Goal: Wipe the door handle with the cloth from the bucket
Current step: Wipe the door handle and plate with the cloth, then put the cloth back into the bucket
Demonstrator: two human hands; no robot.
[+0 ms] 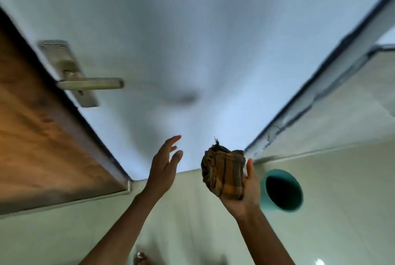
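One bunched cloth [223,174], brown with orange checks and a few loose threads at its top, sits in the right hand [245,190]. That hand is cupped palm-up beneath and beside it, the fingers [249,167] curling up along the cloth's right side and clasping it loosely. The cloth is held in the air, low in the view and right of centre, well apart from the door handle [90,83].

The left hand [164,163] is raised just beside the cloth, to its left, without touching it. Its fingers are spread and slightly bent, the palm turned toward the cloth, and it holds nothing.

The door handle, a pale metal lever on a long back plate [64,66], juts out from the white door [192,29] at the upper left, with its free end pointing right. A wooden edge of the door [42,126] runs along the left.

Just beside the right hand, to its right, a teal bucket [283,190] stands on the pale tiled floor [342,211]; its inside looks dark and what it holds cannot be told. A dark-edged frame [320,93] slants up the right side.
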